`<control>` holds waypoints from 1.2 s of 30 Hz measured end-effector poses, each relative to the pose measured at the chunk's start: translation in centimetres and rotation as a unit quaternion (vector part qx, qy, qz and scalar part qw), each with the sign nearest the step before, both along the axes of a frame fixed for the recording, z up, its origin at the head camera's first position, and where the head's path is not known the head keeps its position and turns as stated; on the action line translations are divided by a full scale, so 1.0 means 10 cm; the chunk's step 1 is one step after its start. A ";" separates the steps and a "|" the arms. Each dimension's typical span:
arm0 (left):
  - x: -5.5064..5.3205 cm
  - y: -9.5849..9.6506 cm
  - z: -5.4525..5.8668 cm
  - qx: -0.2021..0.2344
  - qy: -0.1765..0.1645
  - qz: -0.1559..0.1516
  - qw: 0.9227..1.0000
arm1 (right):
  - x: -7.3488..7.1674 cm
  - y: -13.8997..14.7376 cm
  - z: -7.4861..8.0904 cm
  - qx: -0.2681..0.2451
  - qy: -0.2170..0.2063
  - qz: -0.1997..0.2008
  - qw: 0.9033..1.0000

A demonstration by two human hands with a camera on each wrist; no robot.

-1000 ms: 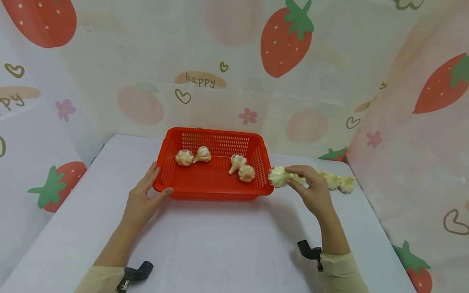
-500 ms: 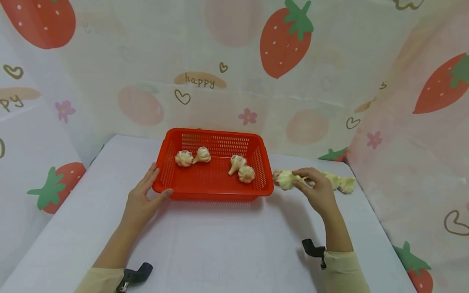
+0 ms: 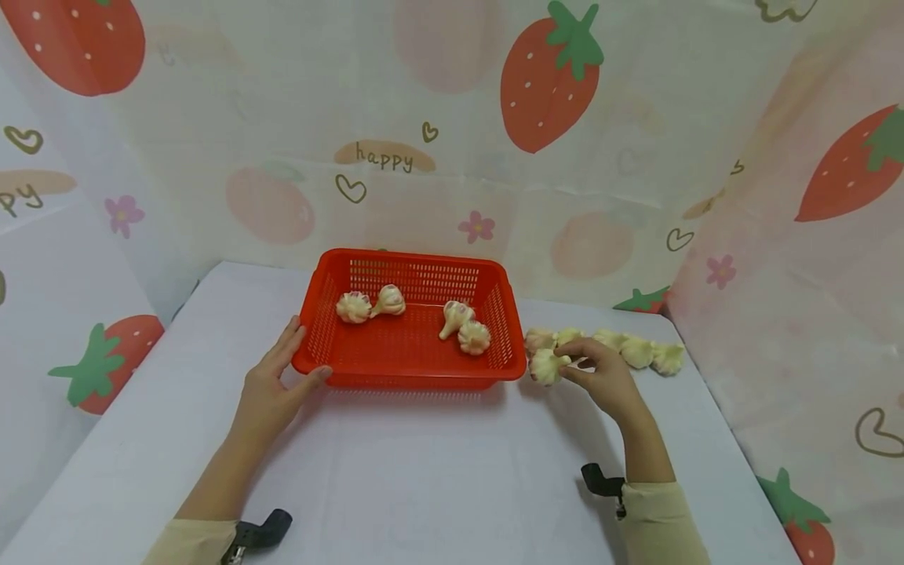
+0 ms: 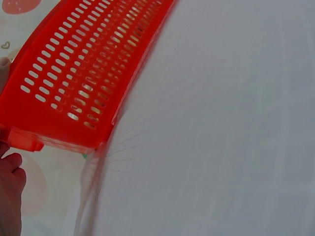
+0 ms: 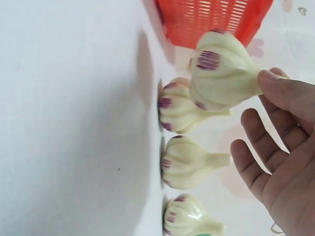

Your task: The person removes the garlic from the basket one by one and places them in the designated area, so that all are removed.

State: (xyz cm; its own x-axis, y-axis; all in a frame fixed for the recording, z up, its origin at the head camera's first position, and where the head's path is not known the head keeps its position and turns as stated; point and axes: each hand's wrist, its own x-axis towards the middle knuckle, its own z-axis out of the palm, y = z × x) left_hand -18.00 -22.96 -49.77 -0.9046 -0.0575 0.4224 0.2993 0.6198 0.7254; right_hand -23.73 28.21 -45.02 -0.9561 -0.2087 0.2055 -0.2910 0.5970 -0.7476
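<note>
Thumb and fingertips of the right hand pinch a garlic bulb by its neck, the gap closed onto the stem, two other fingers standing apart from it. That bulb sits just beside the red basket, between 3 and 4 o'clock of it, its round end facing 9 o'clock. Around 3 o'clock of the basket, a row of other bulbs lies on the white counter, partly hidden by the hand. At the basket's 8 o'clock corner rests the left hand, thumb and fingers spread wide. Inside, one pair lies toward 10 o'clock, another pair toward 3.
</note>
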 end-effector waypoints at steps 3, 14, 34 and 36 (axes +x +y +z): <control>0.00 0.00 0.01 -0.002 0.000 -0.001 1.000 | -0.03 0.01 -0.06 0.009 -0.012 0.001 1.000; 0.00 0.00 0.02 0.002 -0.001 -0.002 1.000 | -0.10 0.04 -0.20 0.006 -0.021 0.013 1.000; -0.01 -0.01 -0.02 -0.002 0.009 0.001 1.000 | -0.11 0.17 -0.27 -0.013 -0.051 0.057 0.997; -0.02 0.00 -0.03 0.000 0.012 -0.001 1.000 | -0.11 0.18 -0.28 -0.015 -0.050 0.061 0.997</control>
